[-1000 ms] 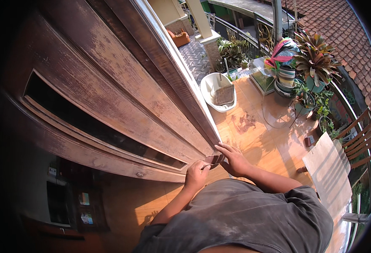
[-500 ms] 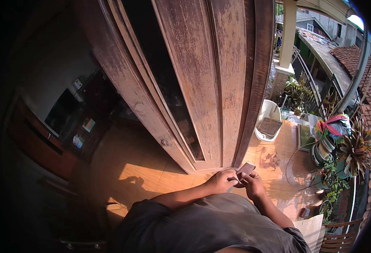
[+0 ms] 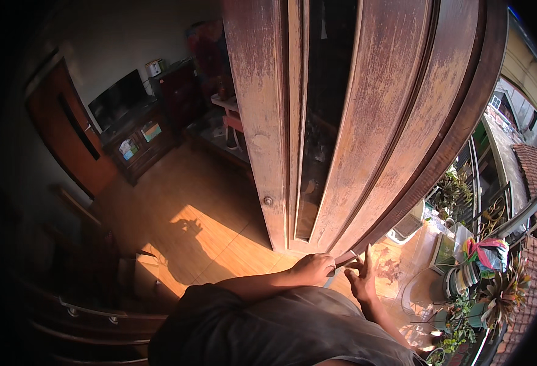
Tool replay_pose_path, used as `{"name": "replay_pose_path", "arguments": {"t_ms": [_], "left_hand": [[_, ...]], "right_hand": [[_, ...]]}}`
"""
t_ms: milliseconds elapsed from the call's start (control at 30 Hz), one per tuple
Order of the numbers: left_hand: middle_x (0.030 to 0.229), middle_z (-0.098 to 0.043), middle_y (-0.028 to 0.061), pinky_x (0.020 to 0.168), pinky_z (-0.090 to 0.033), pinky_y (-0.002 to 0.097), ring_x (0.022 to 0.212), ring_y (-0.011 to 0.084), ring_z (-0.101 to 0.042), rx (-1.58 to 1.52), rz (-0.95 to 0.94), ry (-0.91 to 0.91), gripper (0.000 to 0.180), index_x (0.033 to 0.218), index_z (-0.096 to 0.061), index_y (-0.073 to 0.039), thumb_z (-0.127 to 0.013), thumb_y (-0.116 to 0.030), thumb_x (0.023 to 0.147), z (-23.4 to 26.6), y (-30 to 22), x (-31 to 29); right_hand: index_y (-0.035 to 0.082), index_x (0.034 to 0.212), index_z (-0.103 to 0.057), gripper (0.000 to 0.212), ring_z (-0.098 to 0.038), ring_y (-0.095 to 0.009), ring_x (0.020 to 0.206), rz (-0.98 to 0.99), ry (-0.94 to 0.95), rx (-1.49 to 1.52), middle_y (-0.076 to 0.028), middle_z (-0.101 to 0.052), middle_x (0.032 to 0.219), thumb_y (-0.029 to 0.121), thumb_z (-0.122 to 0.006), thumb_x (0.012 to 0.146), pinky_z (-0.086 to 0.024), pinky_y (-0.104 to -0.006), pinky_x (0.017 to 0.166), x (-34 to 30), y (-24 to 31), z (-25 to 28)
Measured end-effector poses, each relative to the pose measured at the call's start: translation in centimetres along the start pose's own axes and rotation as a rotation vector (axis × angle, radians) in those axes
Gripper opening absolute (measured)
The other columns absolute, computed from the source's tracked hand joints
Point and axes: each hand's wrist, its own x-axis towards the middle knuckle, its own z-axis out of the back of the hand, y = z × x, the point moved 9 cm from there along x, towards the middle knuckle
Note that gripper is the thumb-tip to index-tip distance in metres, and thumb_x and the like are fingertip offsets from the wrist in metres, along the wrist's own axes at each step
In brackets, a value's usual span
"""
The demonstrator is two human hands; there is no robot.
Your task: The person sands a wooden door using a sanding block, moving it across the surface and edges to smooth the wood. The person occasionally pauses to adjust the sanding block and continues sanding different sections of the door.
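Observation:
In front of my waist, my left hand (image 3: 316,268) is closed, pinching a small brown sheet that looks like sandpaper (image 3: 344,260), now seen nearly edge-on and partly hidden by the fingers. My right hand (image 3: 362,282) is close beside it, the index finger stretched upward and the thumb apart from it. Whether its bent fingers touch the sheet is hard to see. Just beyond both hands stands a wooden door (image 3: 378,134) with worn, patchy brown finish and a narrow dark glass panel (image 3: 321,140).
Indoors at left are a television (image 3: 119,100) on a dark cabinet (image 3: 139,143) and a brown door (image 3: 67,125). Outside at right, a white tub (image 3: 407,226) sits past the door's edge, near potted plants (image 3: 509,280) and a colourful plastic bundle (image 3: 489,253). Sunlit tiles (image 3: 219,235) cover the floor.
My view has swung left, showing more of the room. The sheet has turned from face-on to edge-on, and my right hand's fingers have spread, the index finger straightening.

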Motion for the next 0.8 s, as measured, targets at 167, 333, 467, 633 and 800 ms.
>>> {"name": "replay_pose_path", "arguments": {"t_ms": [167,333,467,633,800], "left_hand": [[0.097,-0.069,0.0179,0.082,-0.052,0.0457,0.096,0.0389,-0.067,-0.006,0.099,-0.076,0.013,0.097,-0.069,-0.001,-0.063,-0.011,0.092,4.6,4.0,-2.0],[0.095,-0.069,0.0184,0.082,-0.051,0.0452,0.095,0.0383,-0.067,-0.020,0.291,-0.047,0.015,0.102,-0.069,-0.001,-0.064,-0.013,0.095,8.9,8.9,-4.4],[0.100,-0.072,0.0179,0.086,-0.052,0.0433,0.096,0.0351,-0.069,-0.128,0.347,-0.078,0.019,0.104,-0.070,-0.001,-0.064,-0.018,0.097,12.1,11.9,-5.9],[0.099,-0.074,0.0180,0.082,-0.054,0.0423,0.091,0.0332,-0.071,-0.114,0.345,-0.142,0.022,0.104,-0.071,0.000,-0.066,-0.021,0.097,16.6,15.3,-7.4],[0.095,-0.072,0.0201,0.079,-0.055,0.0427,0.089,0.0339,-0.071,-0.097,0.388,-0.211,0.021,0.098,-0.070,0.000,-0.067,-0.020,0.093,21.2,19.2,-9.4]], "right_hand": [[-0.004,0.162,0.001,0.115,-0.023,-0.045,0.154,-0.032,0.151,-0.155,-0.033,-0.020,0.165,0.016,-0.081,0.084,-0.028,-0.0489,0.123,3.2,2.5,-6.2],[-0.003,0.159,-0.026,0.100,-0.028,-0.049,0.150,0.480,-0.058,-0.654,-0.030,-0.029,0.162,0.029,-0.083,0.084,-0.029,-0.0603,0.119,8.5,14.1,-8.9],[-0.001,0.160,-0.025,0.099,-0.021,-0.046,0.155,0.688,-0.208,-0.879,-0.027,-0.025,0.166,0.036,-0.079,0.086,-0.017,-0.0658,0.121,13.7,23.6,-11.1],[0.000,0.161,-0.025,0.095,-0.011,-0.042,0.159,0.880,-0.483,-1.087,-0.026,-0.022,0.168,0.055,-0.065,0.095,-0.002,-0.0621,0.125,19.7,34.0,-13.1],[0.000,0.159,-0.034,0.091,-0.013,-0.042,0.158,0.880,-0.791,-1.141,-0.020,-0.028,0.167,0.065,-0.051,0.098,0.002,-0.0655,0.123,23.7,41.3,-13.6]]}}
